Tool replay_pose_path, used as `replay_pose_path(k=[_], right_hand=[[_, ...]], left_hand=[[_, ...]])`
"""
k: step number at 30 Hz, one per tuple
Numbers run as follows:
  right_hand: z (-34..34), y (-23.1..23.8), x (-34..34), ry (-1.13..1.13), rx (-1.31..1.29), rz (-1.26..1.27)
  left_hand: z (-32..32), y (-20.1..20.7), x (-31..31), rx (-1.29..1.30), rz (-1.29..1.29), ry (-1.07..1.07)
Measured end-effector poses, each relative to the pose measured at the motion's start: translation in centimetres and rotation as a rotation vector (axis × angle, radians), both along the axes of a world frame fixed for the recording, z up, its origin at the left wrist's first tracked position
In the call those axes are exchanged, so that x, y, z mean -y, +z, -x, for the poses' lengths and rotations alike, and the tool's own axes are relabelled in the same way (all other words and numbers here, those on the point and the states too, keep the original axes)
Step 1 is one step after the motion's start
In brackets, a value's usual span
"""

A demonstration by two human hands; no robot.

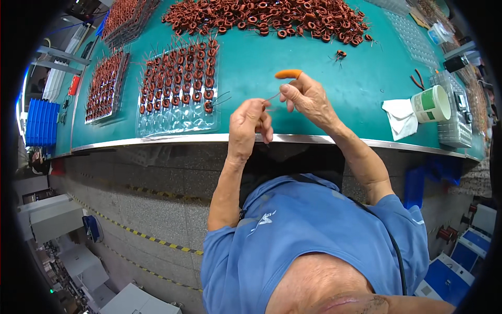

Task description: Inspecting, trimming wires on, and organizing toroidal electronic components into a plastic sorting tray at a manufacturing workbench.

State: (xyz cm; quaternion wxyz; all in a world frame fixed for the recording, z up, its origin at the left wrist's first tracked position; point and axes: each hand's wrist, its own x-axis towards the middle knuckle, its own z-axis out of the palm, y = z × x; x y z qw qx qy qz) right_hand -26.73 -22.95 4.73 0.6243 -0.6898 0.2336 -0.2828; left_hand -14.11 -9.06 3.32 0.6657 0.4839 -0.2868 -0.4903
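Near the table's front edge, my left hand (246, 123) is closed around a small copper-wound ring coil, mostly hidden by the fingers. A thin reddish wire lead (272, 97) runs from it to my right hand (309, 98), which pinches its end between thumb and fingers. An orange finger cot (289, 74) covers the right index finger, which points left. Left of my hands lies a clear plastic tray (178, 125) with rows of similar ring coils (180, 73); its front pockets hold few coils. One coil (208, 107) sits at the tray's right side, its leads sticking out.
A large heap of coils (282, 18) covers the table's far side, with one loose coil (341, 54) nearby. Filled trays (107, 86) stand at left. At right are red-handled pliers (417, 79), a white cloth (400, 119), a white-green tub (432, 104) and stacked clear trays (454, 131).
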Motion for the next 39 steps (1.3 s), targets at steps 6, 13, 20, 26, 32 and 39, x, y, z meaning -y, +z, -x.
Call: replay_pose_path(k=[6, 13, 20, 26, 32, 39], right_hand=[[0.5, -0.7, 0.0, 0.129, 0.028, -0.324], [0.2, 0.5, -0.9, 0.218, 0.070, -0.274], [-0.5, 0.0, -1.2, -0.066, 0.049, -0.170], [-0.9, 0.3, -2.3, 0.145, -0.008, -0.292], [-0.6, 0.6, -1.0, 0.342, -0.077, -0.526], [-0.6, 0.0, -1.2, 0.458, -0.178, -0.657]], left_hand=[[1.0, -0.3, 0.1, 0.052, 0.059, 0.031], [0.7, 0.4, -0.7, 0.291, 0.035, 0.116], [0.3, 1.1, -0.4, 0.593, 0.031, 0.340], [-1.0, 1.7, 0.3, 1.177, 0.135, 0.235], [-3.5, 5.5, -1.4, 1.041, 0.045, -0.245], [-3.7, 6.1, -2.1, 1.722, 0.201, -0.421]])
